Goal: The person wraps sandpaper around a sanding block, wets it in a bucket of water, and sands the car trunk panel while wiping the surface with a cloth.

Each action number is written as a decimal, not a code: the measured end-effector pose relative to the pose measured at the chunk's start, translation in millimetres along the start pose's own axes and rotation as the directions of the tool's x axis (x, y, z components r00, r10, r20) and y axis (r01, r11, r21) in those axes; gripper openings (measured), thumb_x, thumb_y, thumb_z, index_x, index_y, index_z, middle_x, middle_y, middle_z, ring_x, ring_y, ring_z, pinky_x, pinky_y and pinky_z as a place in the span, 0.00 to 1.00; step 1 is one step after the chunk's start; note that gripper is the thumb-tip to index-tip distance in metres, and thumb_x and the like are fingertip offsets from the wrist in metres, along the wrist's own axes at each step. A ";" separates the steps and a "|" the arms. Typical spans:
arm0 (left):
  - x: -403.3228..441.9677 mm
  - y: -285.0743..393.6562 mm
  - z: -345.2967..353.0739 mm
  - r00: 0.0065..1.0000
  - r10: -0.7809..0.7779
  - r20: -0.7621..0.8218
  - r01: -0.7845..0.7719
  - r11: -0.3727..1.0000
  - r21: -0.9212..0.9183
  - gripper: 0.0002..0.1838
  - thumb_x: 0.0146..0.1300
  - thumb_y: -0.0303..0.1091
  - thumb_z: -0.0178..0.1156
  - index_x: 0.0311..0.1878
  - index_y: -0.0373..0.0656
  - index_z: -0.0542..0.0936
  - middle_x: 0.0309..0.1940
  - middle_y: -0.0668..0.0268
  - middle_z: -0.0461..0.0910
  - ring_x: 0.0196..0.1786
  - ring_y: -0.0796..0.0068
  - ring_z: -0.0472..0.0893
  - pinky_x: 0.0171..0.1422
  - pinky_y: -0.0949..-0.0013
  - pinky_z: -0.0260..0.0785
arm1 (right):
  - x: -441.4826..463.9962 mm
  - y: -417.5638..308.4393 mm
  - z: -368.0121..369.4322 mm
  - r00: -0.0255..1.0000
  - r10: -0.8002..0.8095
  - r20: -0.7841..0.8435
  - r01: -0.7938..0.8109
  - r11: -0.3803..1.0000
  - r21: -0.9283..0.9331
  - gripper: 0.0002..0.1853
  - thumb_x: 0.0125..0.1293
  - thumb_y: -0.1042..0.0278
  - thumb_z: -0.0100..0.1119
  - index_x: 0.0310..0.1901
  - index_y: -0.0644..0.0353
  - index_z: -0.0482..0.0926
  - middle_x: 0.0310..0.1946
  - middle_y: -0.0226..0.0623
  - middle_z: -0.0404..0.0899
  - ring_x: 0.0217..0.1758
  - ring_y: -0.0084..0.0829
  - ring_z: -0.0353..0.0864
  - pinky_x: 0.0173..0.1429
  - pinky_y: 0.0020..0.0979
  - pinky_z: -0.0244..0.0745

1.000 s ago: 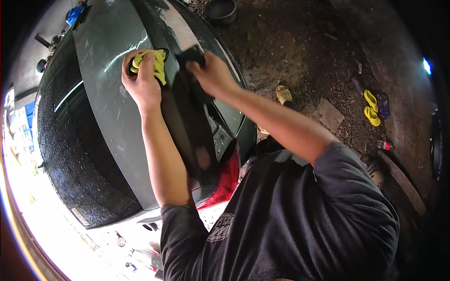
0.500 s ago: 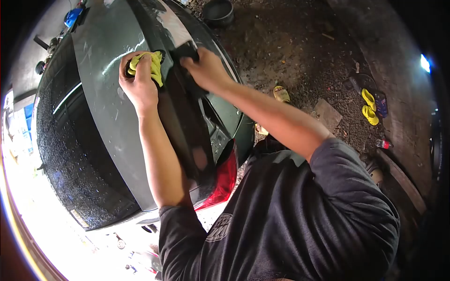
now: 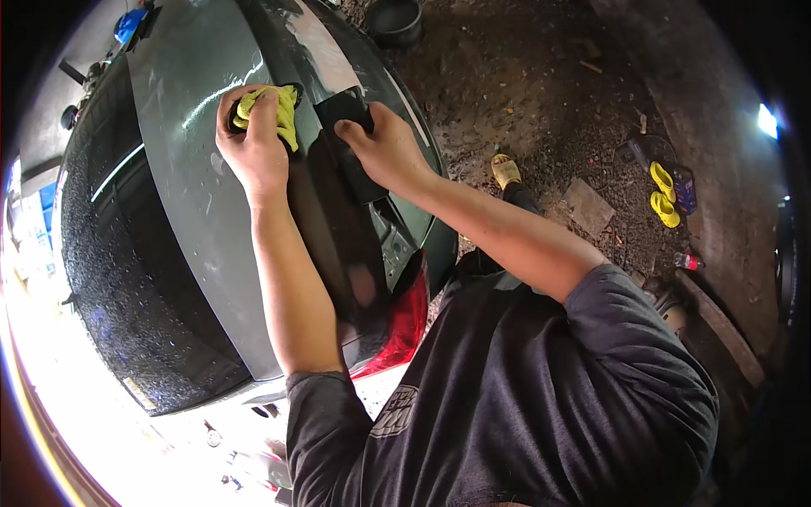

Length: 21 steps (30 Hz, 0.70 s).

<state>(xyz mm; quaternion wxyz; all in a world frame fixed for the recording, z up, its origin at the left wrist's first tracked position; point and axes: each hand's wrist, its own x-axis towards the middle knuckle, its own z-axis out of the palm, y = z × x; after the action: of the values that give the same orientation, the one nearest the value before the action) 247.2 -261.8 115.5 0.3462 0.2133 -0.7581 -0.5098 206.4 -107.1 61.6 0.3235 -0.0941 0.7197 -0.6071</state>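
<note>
On the dark green rear panel of a car [image 3: 182,93], my left hand [image 3: 258,156] rests with its fingers wrapped round a crumpled yellow cloth [image 3: 287,114]. A dark round edge shows beneath the cloth. To its right, my right hand [image 3: 393,152] grips a flat black block [image 3: 342,108] by its edge, thumb on top. The block lies against the car's rear edge, just below a pale bare patch [image 3: 325,55]. Nearer my body is the red tail light [image 3: 401,329], beside an uncovered metal recess [image 3: 395,245].
A black basin [image 3: 394,21] stands on the dirt floor beyond the car. On the right are yellow clogs [image 3: 664,194], a flat slab [image 3: 589,207] and a bottle with a red label [image 3: 688,261]. The wet rear window [image 3: 160,279] is at left.
My right hand and the black block have shifted slightly right and towards my body since half a second ago. My left hand stays nearly in place on the yellow cloth.
</note>
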 end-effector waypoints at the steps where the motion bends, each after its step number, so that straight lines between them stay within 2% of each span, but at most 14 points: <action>1: 0.3 0.0 0.3 1.000 0.011 0.006 -0.011 1.000 -0.004 0.06 0.61 0.27 0.62 0.39 0.37 0.82 0.33 0.68 0.81 0.37 0.79 0.77 0.47 0.73 0.71 | 10.3 3.2 4.4 0.998 -0.047 -0.046 0.047 0.999 -0.002 0.25 0.66 0.50 0.63 0.42 0.73 0.78 0.35 0.59 0.83 0.42 0.52 0.85 0.48 0.46 0.76; 3: -0.4 0.9 0.2 1.000 0.031 0.002 -0.031 0.999 0.022 0.06 0.61 0.28 0.62 0.39 0.37 0.82 0.33 0.68 0.81 0.37 0.79 0.77 0.47 0.73 0.71 | 49.8 10.0 14.1 0.980 -0.141 -0.140 0.142 0.990 -0.007 0.26 0.66 0.48 0.64 0.37 0.71 0.77 0.26 0.53 0.80 0.33 0.38 0.84 0.38 0.42 0.75; 4: -1.2 -0.1 -0.7 0.999 0.036 0.001 -0.036 0.999 0.029 0.06 0.61 0.28 0.62 0.39 0.37 0.82 0.33 0.68 0.81 0.37 0.79 0.77 0.47 0.73 0.71 | 61.8 -3.2 7.9 0.984 -0.116 -0.132 0.111 0.993 -0.042 0.27 0.65 0.48 0.64 0.37 0.72 0.77 0.27 0.55 0.80 0.35 0.45 0.85 0.41 0.44 0.76; 7: -0.4 2.6 1.1 1.000 0.017 0.000 -0.017 0.999 0.030 0.06 0.61 0.28 0.62 0.39 0.36 0.82 0.33 0.68 0.81 0.37 0.79 0.77 0.46 0.73 0.71 | 65.0 -9.0 5.5 0.981 -0.145 -0.131 0.144 0.989 -0.014 0.27 0.65 0.47 0.64 0.38 0.72 0.77 0.28 0.56 0.81 0.36 0.49 0.85 0.44 0.45 0.76; 8: -0.7 3.3 0.8 1.000 0.001 -0.004 -0.001 1.000 0.029 0.06 0.61 0.28 0.62 0.39 0.36 0.82 0.33 0.68 0.81 0.37 0.79 0.77 0.46 0.73 0.71 | 62.4 4.5 14.8 0.958 -0.215 -0.189 0.200 0.975 -0.094 0.27 0.65 0.47 0.64 0.38 0.72 0.77 0.28 0.56 0.81 0.37 0.49 0.85 0.44 0.44 0.76; 11: -1.2 4.1 1.1 1.000 0.018 -0.003 -0.018 0.997 0.079 0.07 0.62 0.28 0.61 0.39 0.34 0.82 0.35 0.64 0.83 0.39 0.75 0.79 0.51 0.72 0.71 | 15.2 7.1 9.9 0.998 -0.042 -0.054 0.045 0.997 0.066 0.24 0.66 0.51 0.63 0.42 0.72 0.78 0.37 0.61 0.84 0.46 0.54 0.86 0.52 0.47 0.77; 12: -1.3 3.3 0.9 1.000 0.025 0.000 -0.024 0.997 0.067 0.06 0.61 0.28 0.61 0.39 0.35 0.82 0.34 0.65 0.82 0.38 0.77 0.78 0.49 0.72 0.71 | 22.0 5.1 10.3 0.997 -0.040 -0.070 0.043 0.999 0.032 0.25 0.66 0.51 0.63 0.43 0.73 0.79 0.39 0.63 0.84 0.48 0.57 0.86 0.52 0.47 0.77; 16: -1.0 4.3 0.7 0.999 0.043 0.008 -0.044 0.997 0.061 0.05 0.61 0.27 0.62 0.39 0.37 0.82 0.33 0.68 0.81 0.36 0.79 0.76 0.46 0.73 0.71 | 77.5 -19.0 7.1 0.990 -0.079 -0.117 0.075 0.996 -0.039 0.26 0.66 0.51 0.62 0.44 0.75 0.80 0.42 0.66 0.84 0.52 0.59 0.84 0.53 0.48 0.78; 20: -0.8 5.4 1.7 0.999 0.049 0.009 -0.049 0.996 0.077 0.05 0.61 0.28 0.62 0.39 0.37 0.81 0.33 0.68 0.81 0.36 0.79 0.76 0.47 0.74 0.70 | 44.5 -3.3 7.0 0.985 -0.145 -0.093 0.142 0.989 -0.041 0.26 0.66 0.50 0.62 0.43 0.75 0.80 0.41 0.66 0.83 0.50 0.58 0.85 0.52 0.48 0.78; 21: -1.0 5.6 2.0 0.999 0.042 0.007 -0.043 0.995 0.085 0.05 0.61 0.28 0.62 0.39 0.36 0.82 0.34 0.67 0.81 0.38 0.78 0.77 0.48 0.73 0.70 | 27.8 1.6 7.1 0.994 -0.089 -0.070 0.088 0.996 -0.014 0.26 0.66 0.50 0.61 0.43 0.75 0.79 0.40 0.66 0.83 0.49 0.57 0.85 0.52 0.48 0.78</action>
<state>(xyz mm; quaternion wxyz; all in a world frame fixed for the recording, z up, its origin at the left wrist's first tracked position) 246.5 -257.7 120.0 0.3457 0.2103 -0.7844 -0.4701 189.4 -127.1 49.9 0.2701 -0.1061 0.7291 -0.6198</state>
